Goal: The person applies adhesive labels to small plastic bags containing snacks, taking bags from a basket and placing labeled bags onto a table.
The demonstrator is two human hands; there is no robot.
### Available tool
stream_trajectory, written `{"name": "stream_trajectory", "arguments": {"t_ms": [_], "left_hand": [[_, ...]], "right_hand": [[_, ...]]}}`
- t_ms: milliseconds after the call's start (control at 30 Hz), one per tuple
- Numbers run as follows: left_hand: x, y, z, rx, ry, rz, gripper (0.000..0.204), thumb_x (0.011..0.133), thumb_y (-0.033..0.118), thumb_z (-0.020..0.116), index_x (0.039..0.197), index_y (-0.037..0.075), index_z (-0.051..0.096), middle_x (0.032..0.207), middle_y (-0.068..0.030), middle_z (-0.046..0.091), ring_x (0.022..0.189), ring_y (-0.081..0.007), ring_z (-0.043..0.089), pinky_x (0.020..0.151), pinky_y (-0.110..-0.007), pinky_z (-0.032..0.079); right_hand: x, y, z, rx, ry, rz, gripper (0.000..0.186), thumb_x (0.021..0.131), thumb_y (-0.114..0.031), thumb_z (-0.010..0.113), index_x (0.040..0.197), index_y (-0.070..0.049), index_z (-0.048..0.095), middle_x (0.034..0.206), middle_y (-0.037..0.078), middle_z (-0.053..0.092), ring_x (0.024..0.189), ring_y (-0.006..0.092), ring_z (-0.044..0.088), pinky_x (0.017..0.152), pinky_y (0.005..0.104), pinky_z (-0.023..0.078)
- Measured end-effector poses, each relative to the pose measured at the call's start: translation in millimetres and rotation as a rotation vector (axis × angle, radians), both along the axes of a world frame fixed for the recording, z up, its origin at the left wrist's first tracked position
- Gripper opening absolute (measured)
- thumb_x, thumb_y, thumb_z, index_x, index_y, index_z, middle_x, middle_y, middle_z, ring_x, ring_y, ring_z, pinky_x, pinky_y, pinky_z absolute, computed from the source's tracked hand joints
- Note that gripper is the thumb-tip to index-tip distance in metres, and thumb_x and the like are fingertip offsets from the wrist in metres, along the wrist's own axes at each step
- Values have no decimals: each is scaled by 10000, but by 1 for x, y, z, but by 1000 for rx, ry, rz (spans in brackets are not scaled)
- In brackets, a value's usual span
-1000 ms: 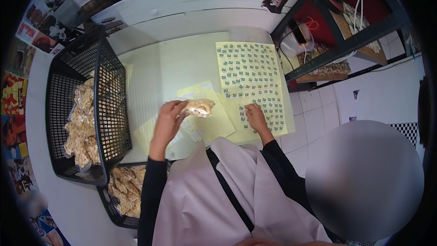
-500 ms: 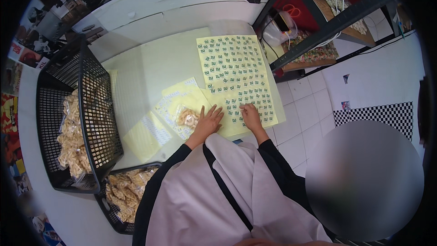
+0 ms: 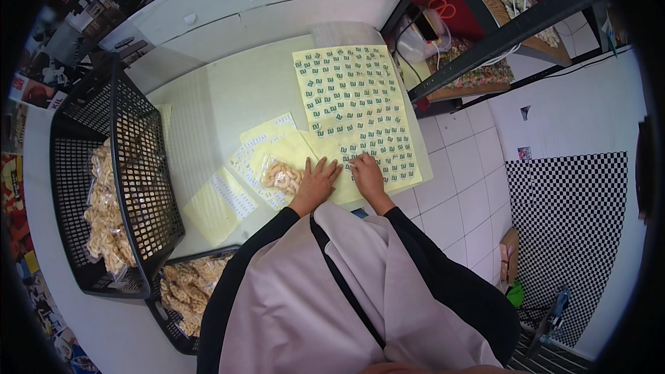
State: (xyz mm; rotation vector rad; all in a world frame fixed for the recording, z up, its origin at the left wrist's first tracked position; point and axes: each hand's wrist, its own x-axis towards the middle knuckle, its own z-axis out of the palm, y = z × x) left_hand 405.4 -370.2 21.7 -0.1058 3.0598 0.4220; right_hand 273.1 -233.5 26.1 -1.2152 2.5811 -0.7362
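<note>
My left hand (image 3: 317, 183) lies open, fingers spread on yellow paper, just right of a clear packet of pale curly snacks (image 3: 279, 176). My right hand (image 3: 368, 179) pinches what looks like a small white sticker over the lower left of a big yellow sheet (image 3: 350, 86) dotted with small green-printed labels. Under and around the packet lie overlapping yellow sheets (image 3: 246, 166) with rows of white paper pieces.
A tall black basket (image 3: 138, 208) of packed snacks stands at the left, with a second black basket (image 3: 163, 322) below it. A dark metal shelf (image 3: 471, 66) with cables, a clear container and red scissors is at upper right. Tiled floor (image 3: 457, 180) shows beyond the table.
My left hand set the packet down on the paper and now rests beside it. My right fingers have moved left over the label sheet. The view has shifted, showing more floor at right.
</note>
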Motion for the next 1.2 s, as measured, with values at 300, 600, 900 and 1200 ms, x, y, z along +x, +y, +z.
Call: {"name": "stream_trajectory", "arguments": {"t_ms": [300, 600, 900, 1200], "left_hand": [[-11, 0, -3, 10, 6, 8, 686, 738, 324, 705, 1337, 91, 464, 1250, -30, 424, 1217, -296, 375, 1033, -620, 267], [-16, -1, -11, 8, 21, 31, 691, 685, 331, 749, 1294, 114, 508, 1180, -2, 427, 1163, -282, 399, 1024, -659, 254], [-15, 2, -9, -20, -28, 40, 759, 672, 354, 762, 1338, 150, 461, 1241, 9, 423, 1212, -275, 408, 1045, -644, 237], [-16, 4, 7, 209, 159, 284, 536, 749, 340, 715, 1215, 130, 554, 1155, -47, 533, 1156, -254, 466, 1013, -574, 286]], "right_hand": [[0, -9, 3, 63, 70, -39, 56, 794, -116, 623, 836, -80, 619, 885, 77, 552, 860, 278, 558, 726, 390, 464], [5, -9, 9, 131, 42, -31, 57, 851, -128, 538, 857, -89, 579, 908, 107, 557, 846, 313, 579, 704, 417, 469], [-9, 1, 24, 181, -202, -27, 113, 883, -196, 530, 922, -92, 550, 949, 136, 563, 870, 358, 578, 744, 449, 460], [-32, -2, 15, -64, -408, 45, 72, 844, -93, 588, 893, -41, 583, 931, 129, 563, 889, 305, 580, 780, 387, 462]]}}
